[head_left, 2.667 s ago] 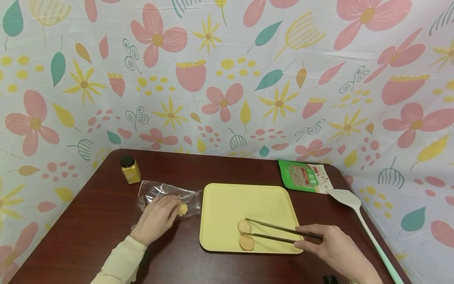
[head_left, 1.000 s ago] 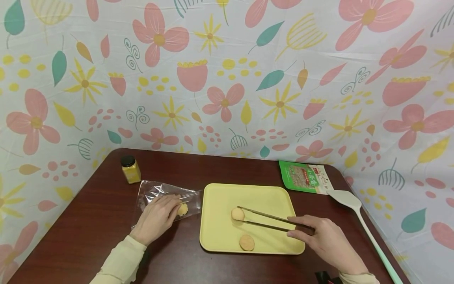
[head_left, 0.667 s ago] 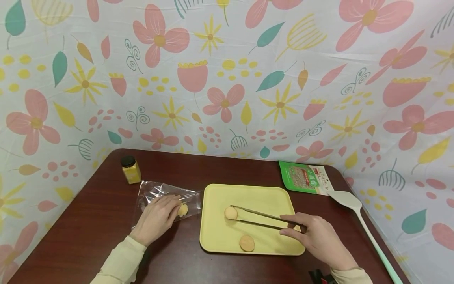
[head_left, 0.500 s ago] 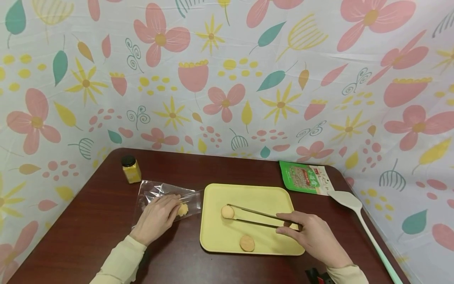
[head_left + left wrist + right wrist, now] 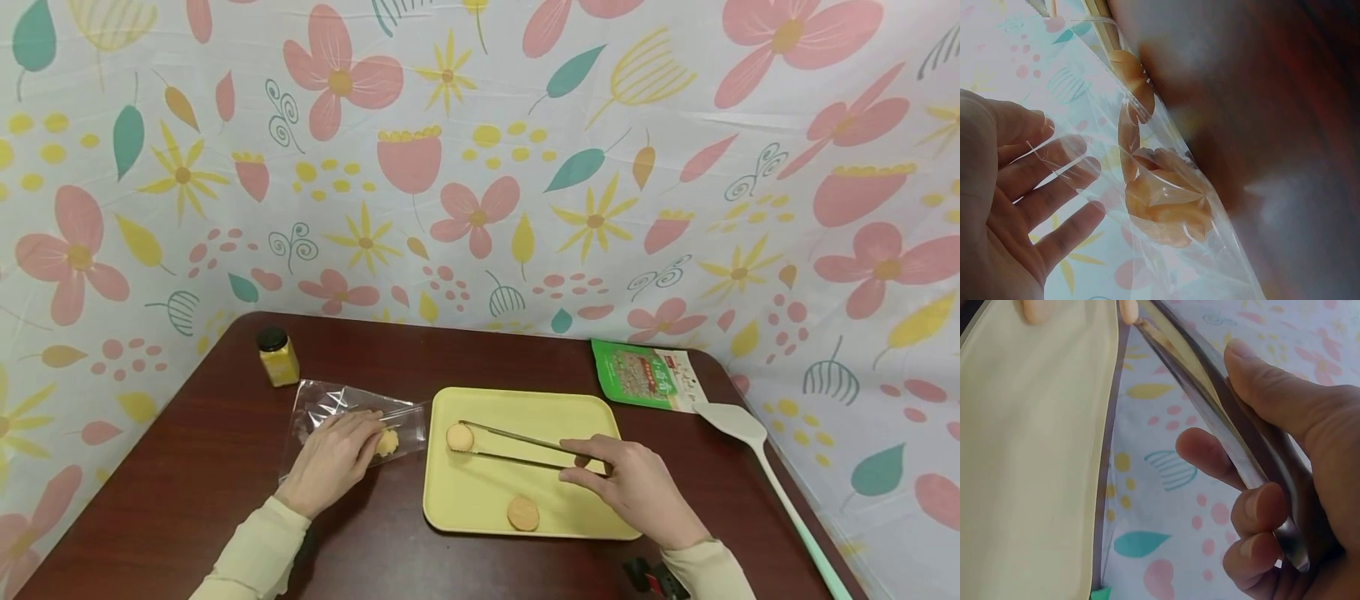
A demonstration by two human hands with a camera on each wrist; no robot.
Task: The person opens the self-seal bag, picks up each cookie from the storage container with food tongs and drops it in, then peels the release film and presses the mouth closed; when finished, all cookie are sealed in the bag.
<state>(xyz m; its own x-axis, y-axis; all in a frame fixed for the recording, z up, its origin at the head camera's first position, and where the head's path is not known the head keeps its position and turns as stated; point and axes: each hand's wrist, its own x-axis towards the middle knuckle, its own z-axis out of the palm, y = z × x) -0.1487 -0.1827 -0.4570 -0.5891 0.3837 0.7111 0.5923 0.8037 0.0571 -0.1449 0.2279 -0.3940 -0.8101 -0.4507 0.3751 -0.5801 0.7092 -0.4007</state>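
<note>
My right hand (image 5: 636,485) grips slim metal tongs (image 5: 517,446), whose tips hold a round biscuit (image 5: 460,437) over the left part of a yellow tray (image 5: 532,407). Another biscuit (image 5: 522,513) lies flat near the tray's front edge. Left of the tray is a clear plastic bag (image 5: 330,400). With thumb and fingertips, my left hand (image 5: 1029,181) pinches the film at the bag's edge, as the left wrist view shows. Several biscuits (image 5: 1169,206) are inside the bag; the head view shows one (image 5: 386,442) beside my fingers, the others being hidden by the hand.
A yellow jar (image 5: 279,363) with a black lid stands at the back left of the dark table (image 5: 367,342). At the back right lie a green and white packet (image 5: 647,375) and a long-handled spatula (image 5: 738,423). A floral cloth hangs behind.
The right hand, tongs and biscuit have moved left and away from me across the tray, apart from the second biscuit. The left hand stays on the bag.
</note>
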